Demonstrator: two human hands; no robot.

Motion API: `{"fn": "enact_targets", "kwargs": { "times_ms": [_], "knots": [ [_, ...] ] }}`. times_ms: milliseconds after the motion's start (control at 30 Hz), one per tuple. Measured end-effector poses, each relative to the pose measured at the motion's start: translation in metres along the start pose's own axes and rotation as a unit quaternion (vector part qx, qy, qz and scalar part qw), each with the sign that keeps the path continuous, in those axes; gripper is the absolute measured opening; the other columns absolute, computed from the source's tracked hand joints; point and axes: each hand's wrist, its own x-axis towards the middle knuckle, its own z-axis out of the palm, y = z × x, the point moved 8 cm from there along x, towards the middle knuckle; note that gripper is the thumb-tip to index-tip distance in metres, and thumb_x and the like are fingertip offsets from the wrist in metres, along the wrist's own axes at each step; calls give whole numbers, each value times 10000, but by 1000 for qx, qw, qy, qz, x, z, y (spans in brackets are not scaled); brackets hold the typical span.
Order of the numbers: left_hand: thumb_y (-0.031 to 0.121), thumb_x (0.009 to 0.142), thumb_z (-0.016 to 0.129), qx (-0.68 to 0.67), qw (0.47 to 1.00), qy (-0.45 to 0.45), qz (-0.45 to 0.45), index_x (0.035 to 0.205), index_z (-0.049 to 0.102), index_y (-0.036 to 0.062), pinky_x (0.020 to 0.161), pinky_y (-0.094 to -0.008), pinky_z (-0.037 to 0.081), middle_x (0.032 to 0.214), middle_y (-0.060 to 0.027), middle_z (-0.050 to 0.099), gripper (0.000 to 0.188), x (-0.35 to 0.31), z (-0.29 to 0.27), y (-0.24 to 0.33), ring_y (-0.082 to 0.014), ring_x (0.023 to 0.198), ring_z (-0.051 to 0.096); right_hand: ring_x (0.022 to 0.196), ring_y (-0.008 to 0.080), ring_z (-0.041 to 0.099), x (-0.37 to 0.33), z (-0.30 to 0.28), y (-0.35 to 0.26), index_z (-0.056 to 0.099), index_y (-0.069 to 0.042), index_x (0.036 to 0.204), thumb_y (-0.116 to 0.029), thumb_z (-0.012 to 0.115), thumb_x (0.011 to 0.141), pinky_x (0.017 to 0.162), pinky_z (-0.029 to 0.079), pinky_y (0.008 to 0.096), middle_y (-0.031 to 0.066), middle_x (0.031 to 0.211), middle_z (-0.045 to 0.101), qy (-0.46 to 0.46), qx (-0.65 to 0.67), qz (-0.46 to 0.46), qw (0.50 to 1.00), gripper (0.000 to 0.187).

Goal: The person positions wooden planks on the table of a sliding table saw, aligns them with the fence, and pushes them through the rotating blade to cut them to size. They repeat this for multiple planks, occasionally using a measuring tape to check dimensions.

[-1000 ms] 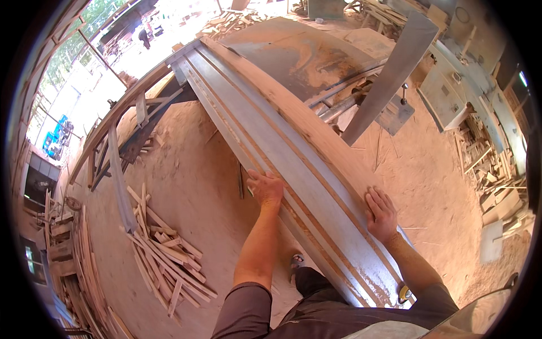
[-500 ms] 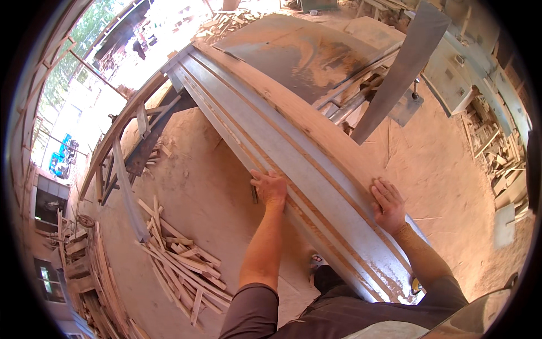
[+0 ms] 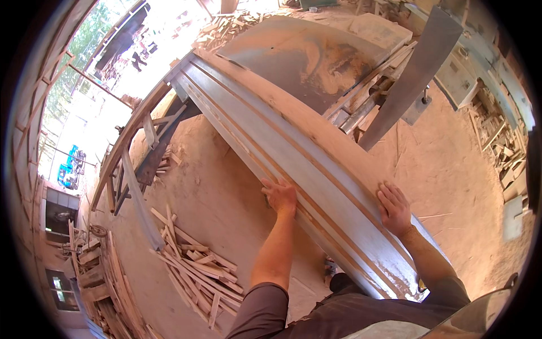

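Note:
A long wooden board (image 3: 293,116) lies lengthwise along the right part of a long metal machine table (image 3: 248,121), which has brown grooves running down it. Flat on the near end of this board rests my right hand (image 3: 394,208), fingers stretched forward. My left hand (image 3: 280,196) is on the table's left edge, its fingers apart and nothing seen in them; its underside is hidden. The near end of the table, scratched and shiny, reaches my body.
Loose wood strips (image 3: 197,271) are heaped on the dusty floor at left. A curved wooden frame (image 3: 132,133) stands beyond them. Right of the board, a grey upright panel (image 3: 415,73) rises beside a sawdust-covered sheet (image 3: 305,56). Offcuts (image 3: 497,138) pile up far right.
The whole view has shifted slightly, so the table sits a little lower and further right. Both hands keep nearly the same places on the table edge and the board.

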Motion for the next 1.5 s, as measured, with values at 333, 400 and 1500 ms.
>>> {"fn": "enact_targets", "kwargs": {
  "times_ms": [333, 400, 1500],
  "knots": [
    [347, 1024, 438, 7, 1000, 4, 6, 1527, 172, -74, 975, -542, 488, 1317, -379, 424, 708, 4, 1, 3, -524, 1130, 569, 1232, 407, 593, 10, 0, -3, 661, 60, 1109, 20, 650, 772, 1064, 473, 505, 226, 1250, 651, -26, -16, 3, 1000, 339],
    [343, 1022, 444, 17, 1000, 9, 1, 1528, 172, -72, 962, -544, 495, 1311, -381, 428, 709, 5, -1, 4, -528, 1118, 575, 1229, 412, 594, 10, 3, -4, 659, 68, 1101, 21, 642, 776, 1066, 472, 504, 233, 1245, 651, -21, -12, 2, 1000, 329],
    [335, 1001, 442, 67, 997, -16, -18, 1531, 134, -95, 974, -540, 474, 1337, -399, 410, 748, 81, -8, 19, -521, 1136, 558, 1202, 361, 633, 65, 42, -4, 693, 31, 1031, 61, 664, 719, 1037, 503, 498, 179, 1193, 696, 32, 26, 3, 999, 314]
  ]
}}
